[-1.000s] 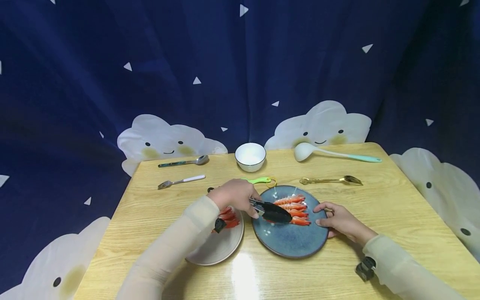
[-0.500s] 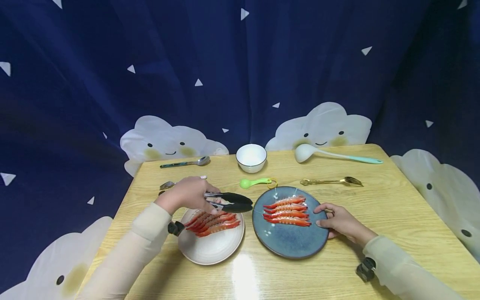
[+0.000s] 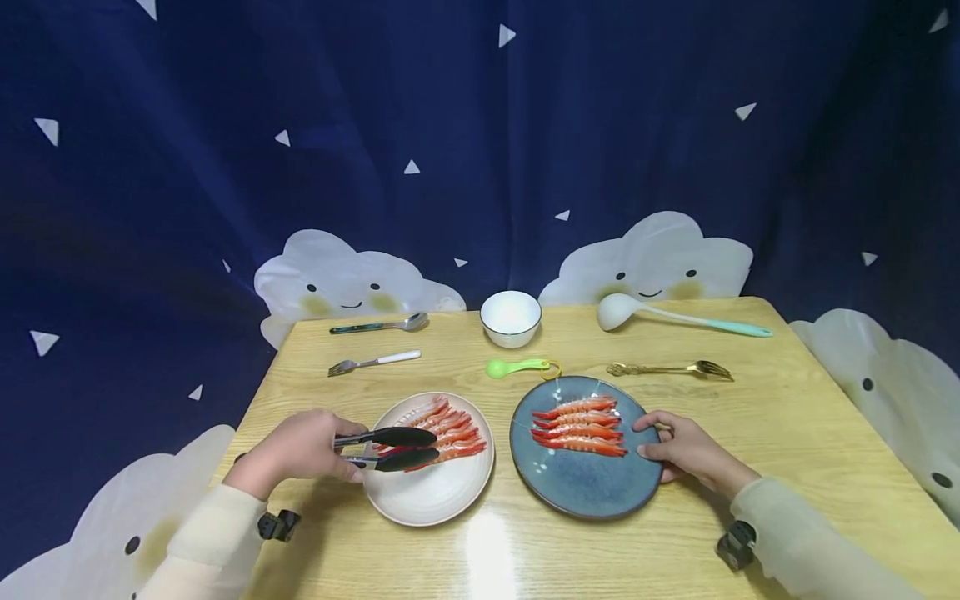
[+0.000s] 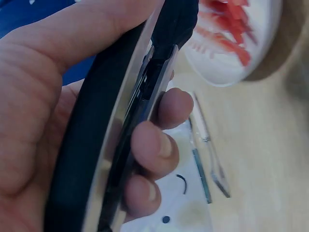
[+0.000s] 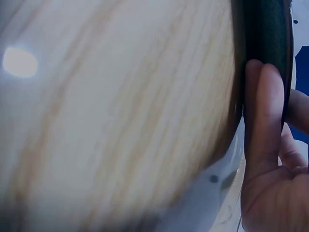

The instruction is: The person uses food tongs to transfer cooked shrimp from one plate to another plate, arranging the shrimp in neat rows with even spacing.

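Observation:
My left hand (image 3: 303, 450) grips a pair of kitchen tongs (image 3: 405, 437) with black tips, at the left side of a white plate (image 3: 427, 504). Its tips stand apart over several red shrimp (image 3: 461, 435) lying on that plate; contact with them cannot be told. In the left wrist view, fingers and thumb wrap the black-and-metal tongs handle (image 4: 87, 130). To the right, a blue plate (image 3: 585, 492) bears several shrimp (image 3: 581, 427) laid in a row. My right hand (image 3: 686, 450) pinches this plate's right rim, thumb on top, other fingers partly hidden beneath.
Behind the plates lie a green measuring spoon (image 3: 517, 367), a white-handled fork (image 3: 375, 362) and a gold fork (image 3: 671, 368). Along the far edge are a spoon (image 3: 378, 324), a white bowl (image 3: 511, 319) and a ladle (image 3: 682, 315). A dark blue curtain (image 3: 480, 150) hangs behind.
My left hand has drawn the tongs leftward, from over the shrimp on the blue plate to over the white plate. My right hand stays on the blue plate's rim.

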`<state>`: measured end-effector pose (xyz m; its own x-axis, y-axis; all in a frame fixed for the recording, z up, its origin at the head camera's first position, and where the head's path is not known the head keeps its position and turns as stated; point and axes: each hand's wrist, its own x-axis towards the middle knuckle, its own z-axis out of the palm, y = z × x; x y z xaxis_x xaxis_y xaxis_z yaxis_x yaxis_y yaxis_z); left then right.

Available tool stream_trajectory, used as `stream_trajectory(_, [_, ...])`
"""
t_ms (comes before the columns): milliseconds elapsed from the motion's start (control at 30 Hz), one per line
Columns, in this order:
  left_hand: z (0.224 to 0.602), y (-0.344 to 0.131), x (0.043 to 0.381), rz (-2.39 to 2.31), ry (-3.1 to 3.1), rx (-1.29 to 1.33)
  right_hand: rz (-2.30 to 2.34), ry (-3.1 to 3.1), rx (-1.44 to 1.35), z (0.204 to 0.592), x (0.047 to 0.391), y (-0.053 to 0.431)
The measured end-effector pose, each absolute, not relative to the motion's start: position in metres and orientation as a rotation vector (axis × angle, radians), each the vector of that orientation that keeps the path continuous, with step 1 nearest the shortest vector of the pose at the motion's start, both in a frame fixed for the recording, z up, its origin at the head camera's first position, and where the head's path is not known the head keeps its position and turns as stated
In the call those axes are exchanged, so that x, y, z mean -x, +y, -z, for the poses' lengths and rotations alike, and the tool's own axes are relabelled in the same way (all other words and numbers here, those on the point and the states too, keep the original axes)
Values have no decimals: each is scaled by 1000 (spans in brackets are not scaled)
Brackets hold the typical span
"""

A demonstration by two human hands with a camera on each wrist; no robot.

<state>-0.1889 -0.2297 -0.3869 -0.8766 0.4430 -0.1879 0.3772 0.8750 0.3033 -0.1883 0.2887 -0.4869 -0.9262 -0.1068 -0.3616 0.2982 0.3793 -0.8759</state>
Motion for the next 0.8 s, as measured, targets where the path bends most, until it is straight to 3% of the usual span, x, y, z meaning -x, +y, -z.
stream_trajectory(367, [398,-234,181,-390,2804,-692,1621,2252,-163,490,184,288])
stream_trajectory(800, [400,-235,178,-381,2780,-564,1662,2177,-117,487,185,289])
